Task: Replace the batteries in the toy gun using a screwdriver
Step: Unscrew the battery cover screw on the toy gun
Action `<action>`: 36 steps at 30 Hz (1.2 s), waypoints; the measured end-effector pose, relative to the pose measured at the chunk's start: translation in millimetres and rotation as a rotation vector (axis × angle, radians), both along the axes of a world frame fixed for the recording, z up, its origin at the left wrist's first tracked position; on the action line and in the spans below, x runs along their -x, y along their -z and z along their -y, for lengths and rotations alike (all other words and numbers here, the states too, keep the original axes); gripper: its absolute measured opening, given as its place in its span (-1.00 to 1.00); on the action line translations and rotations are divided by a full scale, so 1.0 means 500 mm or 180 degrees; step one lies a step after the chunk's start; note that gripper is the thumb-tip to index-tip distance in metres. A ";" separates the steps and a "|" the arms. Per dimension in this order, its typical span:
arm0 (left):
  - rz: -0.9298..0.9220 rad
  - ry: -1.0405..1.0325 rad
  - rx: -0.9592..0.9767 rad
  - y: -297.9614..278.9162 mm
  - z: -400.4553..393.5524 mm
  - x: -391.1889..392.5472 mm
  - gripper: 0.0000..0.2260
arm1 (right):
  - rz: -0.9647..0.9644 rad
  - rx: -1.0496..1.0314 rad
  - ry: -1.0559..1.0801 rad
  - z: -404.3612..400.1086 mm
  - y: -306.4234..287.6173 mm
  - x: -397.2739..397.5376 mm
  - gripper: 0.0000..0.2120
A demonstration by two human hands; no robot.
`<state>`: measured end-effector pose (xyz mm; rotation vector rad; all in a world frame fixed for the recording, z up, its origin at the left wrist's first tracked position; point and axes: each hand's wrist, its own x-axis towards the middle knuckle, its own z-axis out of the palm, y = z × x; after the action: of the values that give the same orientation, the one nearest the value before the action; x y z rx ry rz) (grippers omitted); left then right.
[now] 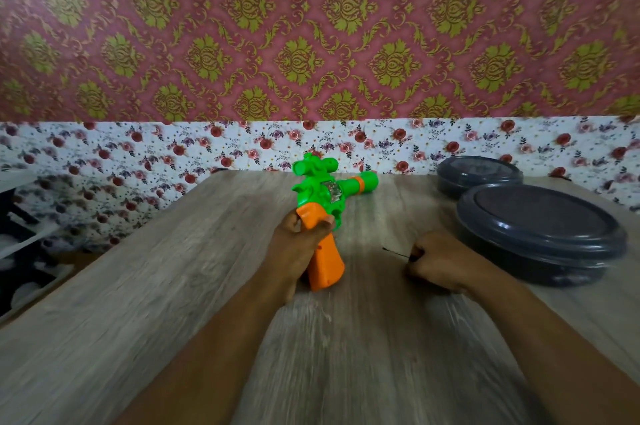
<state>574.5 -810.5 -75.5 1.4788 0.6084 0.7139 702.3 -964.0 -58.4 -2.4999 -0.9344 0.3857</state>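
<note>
Left hand [294,251] gripping, right hand [438,263] fisted (fingers curled).

Home rm: floral wallpaper [311,26], wood table [138,286]

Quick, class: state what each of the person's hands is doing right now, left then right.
Left hand: closed around the orange grip of the toy gun.
Right hand: closed in a fist around the screwdriver, thin shaft pointing left.

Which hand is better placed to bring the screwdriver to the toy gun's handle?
The right hand, probably. It already grips the screwdriver, whose thin shaft points toward the toy gun. The left hand is busy holding the gun by its orange grip, so it steadies the toy.
</note>
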 end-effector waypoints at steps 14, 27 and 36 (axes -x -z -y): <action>-0.0143 -0.0429 -0.0311 0.021 -0.016 -0.007 -0.83 | 0.0502 -0.0908 0.0005 -0.022 0.006 0.010 -0.71; 0.0203 -0.0186 0.1011 0.003 0.001 -0.012 -0.62 | 0.0464 -0.1658 -0.0719 -0.070 0.022 0.137 -0.84; 0.0676 0.0470 0.1561 0.003 0.005 -0.018 -0.73 | 0.0689 -0.1374 -0.0213 -0.066 0.017 0.156 -0.75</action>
<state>583.4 -813.2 -77.1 0.9681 0.4635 0.5482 624.5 -930.8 -66.9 -2.1433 -1.0571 -0.0679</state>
